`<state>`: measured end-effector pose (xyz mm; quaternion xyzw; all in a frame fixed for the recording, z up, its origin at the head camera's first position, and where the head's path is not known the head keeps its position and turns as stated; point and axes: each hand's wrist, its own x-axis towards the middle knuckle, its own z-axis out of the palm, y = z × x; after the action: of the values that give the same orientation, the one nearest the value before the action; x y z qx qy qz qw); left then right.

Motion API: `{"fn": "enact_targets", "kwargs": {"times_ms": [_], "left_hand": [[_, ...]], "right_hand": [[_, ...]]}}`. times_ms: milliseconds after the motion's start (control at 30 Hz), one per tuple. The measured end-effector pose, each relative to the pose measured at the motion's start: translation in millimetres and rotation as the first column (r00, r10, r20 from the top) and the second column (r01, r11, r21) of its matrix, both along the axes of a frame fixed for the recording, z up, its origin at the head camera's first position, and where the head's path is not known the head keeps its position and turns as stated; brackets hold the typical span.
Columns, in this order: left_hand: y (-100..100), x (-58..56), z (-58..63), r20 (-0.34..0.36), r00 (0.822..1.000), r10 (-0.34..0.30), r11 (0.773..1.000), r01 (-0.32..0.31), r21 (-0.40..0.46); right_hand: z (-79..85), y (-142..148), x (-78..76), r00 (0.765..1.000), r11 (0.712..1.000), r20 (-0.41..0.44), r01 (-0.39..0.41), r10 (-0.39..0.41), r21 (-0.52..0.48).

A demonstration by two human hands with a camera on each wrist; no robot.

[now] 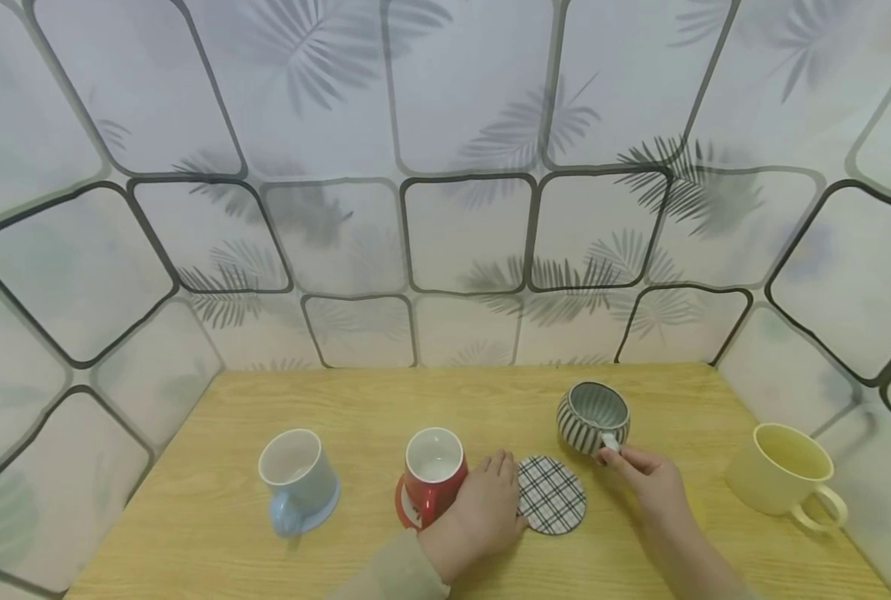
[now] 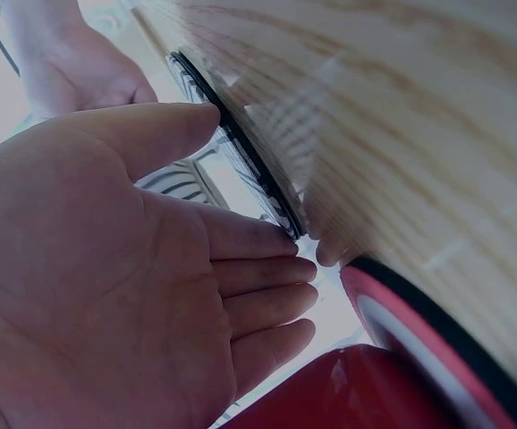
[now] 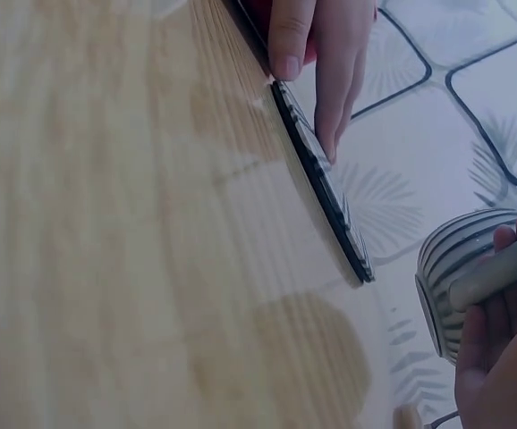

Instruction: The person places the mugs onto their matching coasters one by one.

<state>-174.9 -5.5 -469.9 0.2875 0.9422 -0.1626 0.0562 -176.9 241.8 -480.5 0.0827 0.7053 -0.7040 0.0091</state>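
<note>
A round checked coaster (image 1: 552, 495) lies flat on the wooden table. My left hand (image 1: 486, 504) is at its left side, fingers extended; in the left wrist view the thumb and index fingertip meet the edge of the coaster (image 2: 250, 174). Beyond the coaster, my right hand (image 1: 651, 483) pinches the handle of a striped cup (image 1: 583, 435), whose mouth faces up. In the right wrist view the fingers are bent around the handle of the cup (image 3: 469, 255), off the table. Just left of my left hand stands a red mug (image 1: 418, 492) on a red-rimmed coaster (image 1: 402, 506).
A light blue mug (image 1: 302, 479) stands on a blue coaster (image 1: 327, 515) at the left. At the right is a yellow mug (image 1: 771, 475), near the patterned side wall. A patterned backdrop (image 1: 468, 250) rises behind the table (image 1: 212, 467).
</note>
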Motion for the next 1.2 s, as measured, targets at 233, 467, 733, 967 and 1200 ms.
{"fn": "enact_targets", "kwargs": {"times_ms": [233,467,733,967,1200], "left_hand": [[1.5,0.4,0.7,-0.003,1.000,0.014,1.000,-0.014,-0.020],[1.8,3.1,4.3,-0.003,1.000,0.018,1.000,-0.018,-0.012],[2.0,3.8,4.7,-0.026,1.000,0.011,1.000,-0.011,-0.021],[0.7,5.2,4.7,-0.040,0.999,0.000,1.000,0.000,0.002],[-0.5,7.2,4.8,-0.070,0.997,-0.006,1.000,0.006,-0.001]], "right_hand": [[-0.3,-6.2,8.4,1.000,1.000,-0.006,0.021,-0.021,-0.010],[3.0,-12.0,15.7,0.999,0.997,-0.032,0.037,-0.035,0.062],[1.8,-17.4,24.4,0.999,0.995,0.021,0.025,-0.027,0.098],[-0.4,-24.7,32.1,0.998,0.999,0.043,0.039,-0.040,0.039],[-4.4,-35.5,39.9,0.997,0.998,0.040,0.064,-0.064,0.016]]}}
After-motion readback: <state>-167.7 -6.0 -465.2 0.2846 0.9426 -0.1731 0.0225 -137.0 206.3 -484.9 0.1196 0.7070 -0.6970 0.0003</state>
